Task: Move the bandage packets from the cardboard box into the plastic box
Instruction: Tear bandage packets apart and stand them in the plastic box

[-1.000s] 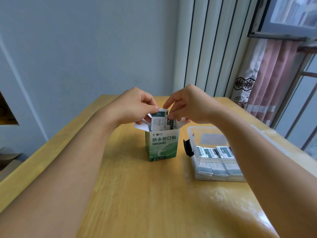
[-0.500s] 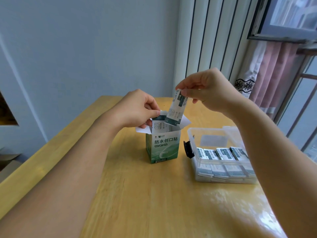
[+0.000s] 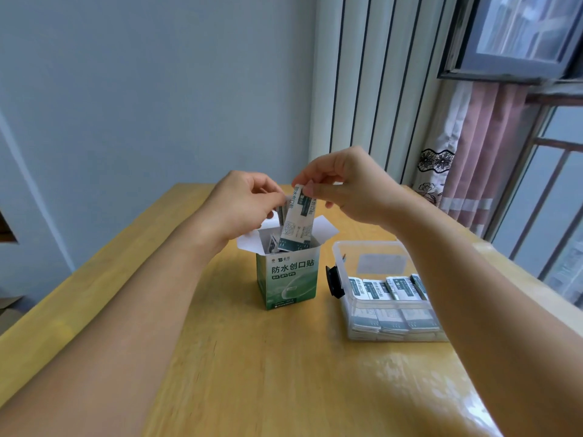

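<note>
Cardboard box (image 3: 286, 280) stood mid-bench (image 3: 252, 373), plastic box (image 3: 372, 257) just to its right. Packets (image 3: 386, 290) lay in the plastic box. Both hands above the cardboard box: left hand (image 3: 243, 206), right hand (image 3: 350, 184), one packet (image 3: 298, 223) between them.

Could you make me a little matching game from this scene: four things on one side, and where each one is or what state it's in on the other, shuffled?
Things:
1. cardboard box
2. plastic box
3. right hand
4. left hand

States:
A. clear, with packets in rows inside
B. pinches the top of a bandage packet above the open flaps
C. green and white, upright, flaps open
D. fingers at other packets, over the green box's left side

Pairs: 1-C, 2-A, 3-B, 4-D
</note>
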Action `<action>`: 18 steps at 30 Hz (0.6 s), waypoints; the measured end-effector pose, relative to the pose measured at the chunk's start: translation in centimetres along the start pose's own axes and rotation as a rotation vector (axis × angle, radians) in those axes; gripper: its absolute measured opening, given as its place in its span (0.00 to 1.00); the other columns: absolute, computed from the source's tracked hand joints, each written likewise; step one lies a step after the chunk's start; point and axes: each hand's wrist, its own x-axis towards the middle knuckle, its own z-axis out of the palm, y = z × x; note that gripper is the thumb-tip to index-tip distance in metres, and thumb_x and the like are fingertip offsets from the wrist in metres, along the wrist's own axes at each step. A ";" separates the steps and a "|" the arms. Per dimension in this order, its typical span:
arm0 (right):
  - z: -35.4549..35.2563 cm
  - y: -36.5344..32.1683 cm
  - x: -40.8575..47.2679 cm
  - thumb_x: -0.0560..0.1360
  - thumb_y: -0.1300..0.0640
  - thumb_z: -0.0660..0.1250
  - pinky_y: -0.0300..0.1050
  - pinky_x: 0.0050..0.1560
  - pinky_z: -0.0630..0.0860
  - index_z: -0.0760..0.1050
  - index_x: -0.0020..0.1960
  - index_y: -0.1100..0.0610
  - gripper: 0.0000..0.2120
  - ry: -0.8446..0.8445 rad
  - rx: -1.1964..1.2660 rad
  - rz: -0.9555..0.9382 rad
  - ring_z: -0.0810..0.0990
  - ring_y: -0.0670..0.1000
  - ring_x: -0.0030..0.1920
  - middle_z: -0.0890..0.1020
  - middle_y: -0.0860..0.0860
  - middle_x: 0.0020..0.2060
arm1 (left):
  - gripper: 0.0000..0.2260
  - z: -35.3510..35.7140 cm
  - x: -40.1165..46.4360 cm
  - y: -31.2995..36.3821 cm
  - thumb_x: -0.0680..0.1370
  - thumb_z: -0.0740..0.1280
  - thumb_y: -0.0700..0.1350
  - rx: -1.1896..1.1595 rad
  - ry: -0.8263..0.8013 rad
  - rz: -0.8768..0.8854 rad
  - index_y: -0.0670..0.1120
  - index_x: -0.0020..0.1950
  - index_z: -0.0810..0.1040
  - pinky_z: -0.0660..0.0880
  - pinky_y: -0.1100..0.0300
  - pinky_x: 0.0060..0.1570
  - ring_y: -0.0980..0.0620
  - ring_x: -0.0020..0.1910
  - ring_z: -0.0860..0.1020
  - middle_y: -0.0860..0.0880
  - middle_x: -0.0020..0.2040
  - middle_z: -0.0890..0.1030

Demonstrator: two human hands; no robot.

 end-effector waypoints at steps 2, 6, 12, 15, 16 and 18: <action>-0.1 -0.2 -0.1 0.77 0.66 0.69 0.36 0.33 0.75 0.83 0.49 0.55 0.08 0.014 0.019 -0.005 0.76 0.39 0.31 0.84 0.47 0.37 | 0.06 0.2 0.3 -0.1 0.80 0.68 0.45 -0.008 0.064 0.072 0.47 0.45 0.81 0.80 0.50 0.48 0.46 0.47 0.83 0.44 0.46 0.86; -1.1 -1.0 -0.3 0.77 0.66 0.69 0.39 0.36 0.75 0.83 0.47 0.53 0.10 0.121 0.179 -0.008 0.77 0.41 0.33 0.85 0.48 0.39 | 0.07 0.0 0.5 0.5 0.84 0.61 0.42 -0.218 0.234 0.131 0.46 0.46 0.74 0.83 0.44 0.49 0.40 0.45 0.84 0.41 0.47 0.85; -3.3 -2.3 -1.0 0.76 0.67 0.67 0.48 0.52 0.79 0.81 0.50 0.59 0.07 0.072 0.670 0.043 0.82 0.51 0.47 0.85 0.53 0.43 | 0.05 -0.2 -0.7 2.6 0.85 0.61 0.41 -0.392 0.198 0.147 0.41 0.52 0.74 0.77 0.64 0.29 0.56 0.30 0.83 0.46 0.41 0.85; -3.4 -2.6 -1.1 0.76 0.68 0.67 0.46 0.47 0.82 0.81 0.51 0.60 0.07 0.028 0.558 0.087 0.85 0.50 0.46 0.85 0.54 0.43 | 0.06 0.1 -1.5 3.6 0.84 0.62 0.41 -0.416 0.023 0.115 0.42 0.49 0.76 0.76 0.65 0.27 0.56 0.28 0.81 0.49 0.37 0.83; -3.4 -2.7 -1.2 0.76 0.68 0.68 0.45 0.45 0.82 0.81 0.51 0.60 0.07 0.038 0.486 0.091 0.85 0.49 0.45 0.85 0.54 0.43 | 0.06 0.3 -1.7 3.8 0.84 0.62 0.41 -0.421 -0.011 0.095 0.42 0.49 0.77 0.76 0.64 0.27 0.55 0.28 0.82 0.48 0.37 0.83; -3.2 -3.0 -1.2 0.77 0.69 0.68 0.43 0.41 0.83 0.82 0.51 0.61 0.07 0.066 0.393 0.086 0.86 0.48 0.43 0.83 0.55 0.42 | 0.07 0.7 -2.0 4.1 0.84 0.62 0.42 -0.478 -0.065 0.029 0.41 0.52 0.78 0.77 0.63 0.28 0.53 0.30 0.83 0.46 0.38 0.84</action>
